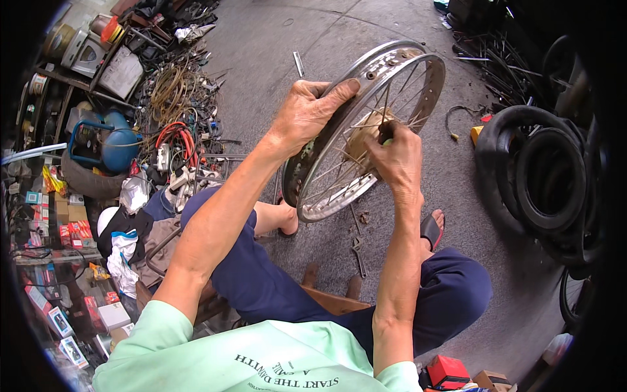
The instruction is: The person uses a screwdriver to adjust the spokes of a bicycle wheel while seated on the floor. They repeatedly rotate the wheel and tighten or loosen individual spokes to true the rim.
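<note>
A spoked wheel (341, 198) with a silver metal rim and no tyre is held up, tilted, above my knees. My left hand (308, 112) grips the rim on its upper left side, with the thumb laid across the drilled outer face. Inside the wheel, my right hand (396, 155) is closed beside the pale hub (358, 140), its fingers pinched on a thin spoke (386, 95) that runs toward the rim. Those fingertips are partly hidden by the hand itself. Other spokes fan out between hub and rim.
An adjustable wrench (358, 255) and small metal parts lie on the floor between my feet. Black tyres (548, 176) are stacked at the right. On the left are a blue compressor (111, 140), tangled wires (173, 98) and boxed goods (57, 320). A metal piece (298, 64) lies farther off.
</note>
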The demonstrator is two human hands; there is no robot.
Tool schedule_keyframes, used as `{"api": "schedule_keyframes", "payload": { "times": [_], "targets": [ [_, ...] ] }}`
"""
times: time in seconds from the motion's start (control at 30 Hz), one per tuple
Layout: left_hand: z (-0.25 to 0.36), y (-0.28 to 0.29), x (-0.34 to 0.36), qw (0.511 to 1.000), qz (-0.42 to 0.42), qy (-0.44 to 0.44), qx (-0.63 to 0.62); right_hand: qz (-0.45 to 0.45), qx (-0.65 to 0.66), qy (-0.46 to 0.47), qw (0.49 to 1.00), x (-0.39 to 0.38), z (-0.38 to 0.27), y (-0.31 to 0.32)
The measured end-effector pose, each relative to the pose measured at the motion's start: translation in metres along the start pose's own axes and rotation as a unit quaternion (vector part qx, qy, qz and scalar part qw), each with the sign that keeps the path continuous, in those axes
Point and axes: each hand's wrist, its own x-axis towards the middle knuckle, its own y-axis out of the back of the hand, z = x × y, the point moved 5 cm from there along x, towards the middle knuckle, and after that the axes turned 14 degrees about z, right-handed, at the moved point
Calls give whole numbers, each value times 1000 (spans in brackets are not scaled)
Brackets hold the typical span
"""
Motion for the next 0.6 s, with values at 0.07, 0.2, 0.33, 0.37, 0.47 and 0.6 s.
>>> {"api": "schedule_keyframes", "payload": {
  "times": [0.07,0.2,0.33,0.37,0.47,0.6],
  "targets": [
    [4,-2,-4,1000,2,6,-1,27,-97,20,995,-4,-14,1],
    [7,-9,-4,1000,-6,-14,-9,90,-47,-89,991,3,4,2],
    [6,-15,-3,999,-15,-29,-32,105,-54,-47,992,-3,-1,6],
    [5,-16,-3,999,-14,-28,-40,107,-55,-50,991,-8,0,5],
    [8,-18,-3,999,-23,-25,-28,112,-27,-44,992,-25,-2,8],
    [7,-21,-5,1000,-13,-15,-21,162,107,93,977,-50,-47,12]
  ]
}}
